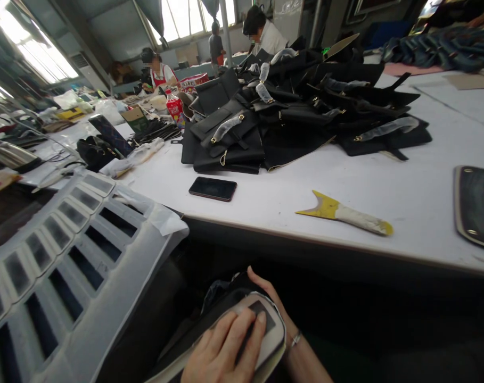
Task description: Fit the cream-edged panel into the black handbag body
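My left hand [226, 348] lies over a pale rounded panel [276, 340] on a black bag piece [226, 298], at the bottom centre. Its fingers are bent and pressed together on a small dark rectangular piece [263, 310] on that panel. From the lower right comes my right hand [271, 292], with a bracelet at the wrist. It holds the rounded end of the bag piece from behind and the side; one digit sticks up past the edge and the other fingers are hidden.
A rack [78, 282] of dark panels stands left. The white table [265, 205] ahead bears a phone [213, 189], a yellow forked tool [327, 207], a pile of black bag parts [297, 117] and a dark panel [479, 205]. People [265, 37] are at the back.
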Demonstrator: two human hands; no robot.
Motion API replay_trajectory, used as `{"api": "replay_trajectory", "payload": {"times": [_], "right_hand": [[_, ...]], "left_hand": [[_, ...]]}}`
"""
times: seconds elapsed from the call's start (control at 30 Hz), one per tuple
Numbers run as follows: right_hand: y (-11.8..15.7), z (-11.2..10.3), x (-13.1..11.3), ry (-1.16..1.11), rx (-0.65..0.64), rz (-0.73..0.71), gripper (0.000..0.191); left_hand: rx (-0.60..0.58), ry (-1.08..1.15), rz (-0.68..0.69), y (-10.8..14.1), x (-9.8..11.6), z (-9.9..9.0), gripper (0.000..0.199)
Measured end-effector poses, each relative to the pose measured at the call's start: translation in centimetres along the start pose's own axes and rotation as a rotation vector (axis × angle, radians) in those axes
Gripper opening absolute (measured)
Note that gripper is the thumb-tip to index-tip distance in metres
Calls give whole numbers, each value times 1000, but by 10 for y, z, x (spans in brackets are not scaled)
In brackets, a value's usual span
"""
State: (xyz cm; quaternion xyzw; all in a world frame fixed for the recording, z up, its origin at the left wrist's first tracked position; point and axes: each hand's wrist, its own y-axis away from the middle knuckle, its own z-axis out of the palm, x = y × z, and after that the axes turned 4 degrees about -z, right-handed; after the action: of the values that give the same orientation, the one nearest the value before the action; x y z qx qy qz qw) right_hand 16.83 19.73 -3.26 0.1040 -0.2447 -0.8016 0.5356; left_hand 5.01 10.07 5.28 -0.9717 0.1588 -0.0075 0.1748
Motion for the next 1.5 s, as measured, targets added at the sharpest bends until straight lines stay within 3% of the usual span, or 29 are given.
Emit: {"api": "replay_trajectory", "payload": {"times": [0.33, 0.43, 0.57, 0.67, 0.73, 0.8, 0.9, 1.0, 1.1, 1.2, 1.5], "right_hand": [[6, 2, -1, 134, 17, -40, 50], [5, -3, 3, 169, 64, -62, 45], [3, -9, 9, 251, 128, -140, 44], [11, -13, 8, 378, 197, -274, 47], [26, -14, 5, 460, 258, -422, 42], [48, -11, 2, 602, 312, -596, 40], [82, 1, 3, 1042, 322, -819, 46], [103, 21, 12, 1476, 338, -882, 47], [105, 35, 21, 1712, 457, -878, 42], [99, 38, 24, 1762, 539, -925, 39], [97, 49, 20, 1812, 524, -915, 36]], "left_hand": [[-93, -35, 58, -1, 0, -9, 39], [-41, 9, 35, 0, 2, -6, 39], [29, 109, -37, 1, 6, 0, 37], [-8, 136, -57, -5, 8, -5, 44], [-90, 173, -77, -16, 7, -15, 48], [-260, 243, -99, -31, 4, -28, 50], [-504, 359, -186, -55, -3, -45, 51], [-571, 386, -244, -74, -13, -51, 47], [-585, 399, -193, -91, -23, -48, 34], [-583, 442, -115, -104, -35, -44, 28], [-623, 758, 53, -105, -59, -7, 36]]}}
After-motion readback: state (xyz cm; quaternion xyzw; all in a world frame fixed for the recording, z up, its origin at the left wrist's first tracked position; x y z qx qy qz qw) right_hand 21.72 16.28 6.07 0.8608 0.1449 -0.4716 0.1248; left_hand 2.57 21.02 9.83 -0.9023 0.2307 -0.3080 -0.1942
